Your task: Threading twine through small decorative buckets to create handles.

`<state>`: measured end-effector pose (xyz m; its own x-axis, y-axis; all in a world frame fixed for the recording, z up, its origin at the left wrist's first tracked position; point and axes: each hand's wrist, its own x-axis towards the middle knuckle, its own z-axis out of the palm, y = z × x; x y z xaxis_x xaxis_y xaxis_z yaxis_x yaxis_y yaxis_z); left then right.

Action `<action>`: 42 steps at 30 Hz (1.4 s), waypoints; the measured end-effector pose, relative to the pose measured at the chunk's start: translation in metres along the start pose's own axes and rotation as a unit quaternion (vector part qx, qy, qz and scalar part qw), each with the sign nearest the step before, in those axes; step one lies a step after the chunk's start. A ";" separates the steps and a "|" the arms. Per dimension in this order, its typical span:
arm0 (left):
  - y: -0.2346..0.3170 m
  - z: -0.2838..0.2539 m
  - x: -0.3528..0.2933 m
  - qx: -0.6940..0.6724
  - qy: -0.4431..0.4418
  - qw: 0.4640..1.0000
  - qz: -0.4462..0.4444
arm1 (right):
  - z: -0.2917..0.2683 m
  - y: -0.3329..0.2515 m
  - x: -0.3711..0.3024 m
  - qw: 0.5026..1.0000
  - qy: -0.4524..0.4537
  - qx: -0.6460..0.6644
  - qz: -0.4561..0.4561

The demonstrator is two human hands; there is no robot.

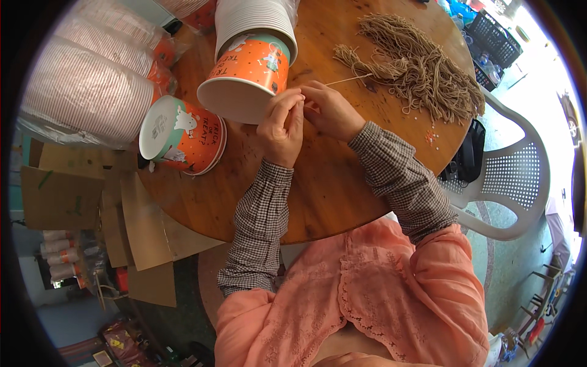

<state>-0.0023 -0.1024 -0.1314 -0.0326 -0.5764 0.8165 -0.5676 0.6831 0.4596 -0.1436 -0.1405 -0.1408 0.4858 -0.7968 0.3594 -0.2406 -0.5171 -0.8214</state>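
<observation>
A thin tan string [348, 79] is stretched above a round wooden desk [330, 196], running from the right hand's fingertips to a loose bundle of strings [422, 67] at the desk's far right. The right hand [330, 110] has its grip pinching the string between bent fingers. The left hand [282, 127] meets it fingertip to fingertip; its grip is pressed together, thumb against fingers, and I cannot tell whether the string's hidden end lies between them.

Just beyond the left hand, an orange paper bucket [257, 64] with a white figure printed on it lies on its side, its wide white end toward the person. The left hand overlaps that end's edge in this view; whether they touch is unclear. Behind the bucket is a stack of white-rimmed buckets [254, 18].

To the left stands a second orange bucket [195, 134], tilted in this view, with a white animal-like figure on its side. Beyond it are long stacks of buckets in clear plastic [92, 85]. Small pale and orange bits [431, 137] are scattered near the desk's right edge, below the bundle.

The person wears a coral shirt [367, 287] and black-and-white checked sleeves [257, 220]. Right of the desk is a pale plastic chair [520, 171] with a black bag [472, 153] on it; dark crates [496, 40] stand farther off. Open cardboard boxes [143, 223] sit below the desk's left edge.
</observation>
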 end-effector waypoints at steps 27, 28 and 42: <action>0.003 -0.003 -0.001 -0.074 -0.092 0.983 -0.141 | -0.019 -0.020 -0.015 0.978 0.201 -0.053 0.000; 0.003 -0.003 -0.001 -0.083 -0.092 0.978 -0.166 | -0.020 -0.019 -0.015 0.979 0.200 -0.024 0.003; 0.004 -0.005 0.000 -0.094 -0.060 0.977 -0.184 | -0.025 -0.020 -0.019 0.971 0.197 -0.138 -0.019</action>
<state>-0.0001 -0.0974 -0.1279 0.0422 -0.8389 0.5427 -0.3978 0.4842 0.7793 -0.1688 -0.1230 -0.1198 0.1532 -0.8053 0.5727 -0.4712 -0.5689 -0.6740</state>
